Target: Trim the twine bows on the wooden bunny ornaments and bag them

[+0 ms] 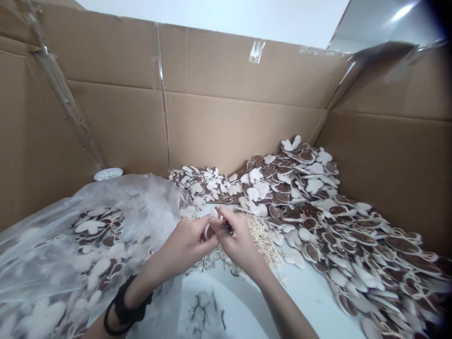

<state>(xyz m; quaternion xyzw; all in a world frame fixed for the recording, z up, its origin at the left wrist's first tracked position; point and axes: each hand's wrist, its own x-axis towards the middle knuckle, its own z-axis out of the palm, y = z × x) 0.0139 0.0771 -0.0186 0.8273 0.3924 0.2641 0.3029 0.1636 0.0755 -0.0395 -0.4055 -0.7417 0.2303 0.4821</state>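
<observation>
My left hand [185, 247] is closed, pinching a small brown-and-white felt piece [209, 231] between thumb and fingers. My right hand [240, 242] meets it at the fingertips, its fingers curled around a small dark, shiny tool [227, 228] whose kind is mostly hidden. Fingers of both hands cover much of the felt piece. Beneath and beside my hands lies a heap of pale cord bows [263, 242]. To the right spreads a large pile of brown-and-white felt pieces [318, 207], many with pale bows on them.
A clear plastic bag [141, 197] at left holds similar felt pieces. A small white dish [108, 174] stands behind it. Dark thread scraps [205, 313] lie on the white tabletop [243, 306] near me. Tall cardboard walls [229, 127] enclose the back and both sides.
</observation>
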